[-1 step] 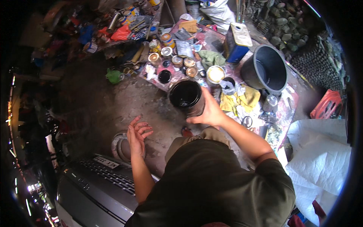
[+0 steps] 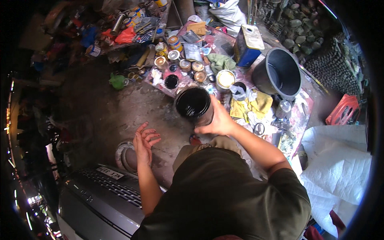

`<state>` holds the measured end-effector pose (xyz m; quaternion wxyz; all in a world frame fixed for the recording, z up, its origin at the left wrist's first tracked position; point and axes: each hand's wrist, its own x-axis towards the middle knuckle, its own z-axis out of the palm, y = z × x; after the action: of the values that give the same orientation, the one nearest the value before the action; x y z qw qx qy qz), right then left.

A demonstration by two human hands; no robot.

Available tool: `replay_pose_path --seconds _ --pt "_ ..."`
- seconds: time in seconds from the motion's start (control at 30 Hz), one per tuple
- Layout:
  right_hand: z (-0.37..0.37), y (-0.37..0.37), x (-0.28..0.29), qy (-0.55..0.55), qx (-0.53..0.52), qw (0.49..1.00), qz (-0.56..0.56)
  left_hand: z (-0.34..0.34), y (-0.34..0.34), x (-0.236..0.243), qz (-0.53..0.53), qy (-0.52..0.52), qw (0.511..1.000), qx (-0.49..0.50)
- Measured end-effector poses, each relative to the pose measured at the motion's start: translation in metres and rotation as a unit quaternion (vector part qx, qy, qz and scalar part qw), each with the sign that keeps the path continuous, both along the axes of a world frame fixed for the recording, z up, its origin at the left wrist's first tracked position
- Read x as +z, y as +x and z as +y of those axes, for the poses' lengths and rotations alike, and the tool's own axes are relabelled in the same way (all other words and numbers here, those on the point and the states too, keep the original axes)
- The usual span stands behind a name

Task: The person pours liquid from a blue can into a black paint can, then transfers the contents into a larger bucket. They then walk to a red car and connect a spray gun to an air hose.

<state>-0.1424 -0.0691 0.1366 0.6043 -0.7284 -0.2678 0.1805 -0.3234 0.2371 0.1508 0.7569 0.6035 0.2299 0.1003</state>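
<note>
Head view: a cylindrical container (image 2: pixel 193 103), dark and glossy inside, is gripped around its side by the right hand (image 2: pixel 220 119) and held in front of the torso, its open top facing the camera. The left hand (image 2: pixel 145 140) is held well apart from it, unfilled, with fingers loosely spread, above a grey car's front (image 2: pixel 96 204). Beyond the container, a yellow cloth (image 2: pixel 262 103), a black bucket (image 2: pixel 298 82) and a blue rectangular tin (image 2: pixel 248 52) are seen on a stained worktable (image 2: pixel 305 114).
</note>
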Motion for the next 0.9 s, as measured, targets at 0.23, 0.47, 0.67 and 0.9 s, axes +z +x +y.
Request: replay_pose_path --seconds 0.23,0.47,0.67,0.9 --pt "-0.044 -0.011 -0.001 -0.010 -0.030 0.999 0.001 -0.002 0.015 -0.012 -0.012 -0.004 0.999 -0.030" --pt "-0.054 -0.020 0.004 0.016 0.026 0.999 0.038 -0.003 0.021 -0.010 -0.020 0.007 0.999 -0.035" --pt "-0.039 -0.020 0.010 -0.013 -0.023 1.000 -0.012 -0.003 0.023 -0.014 -0.019 0.007 0.999 -0.034" --pt "-0.060 -0.016 -0.002 -0.051 -0.106 0.992 -0.051 -0.010 0.028 -0.019 -0.038 -0.016 0.999 -0.033"
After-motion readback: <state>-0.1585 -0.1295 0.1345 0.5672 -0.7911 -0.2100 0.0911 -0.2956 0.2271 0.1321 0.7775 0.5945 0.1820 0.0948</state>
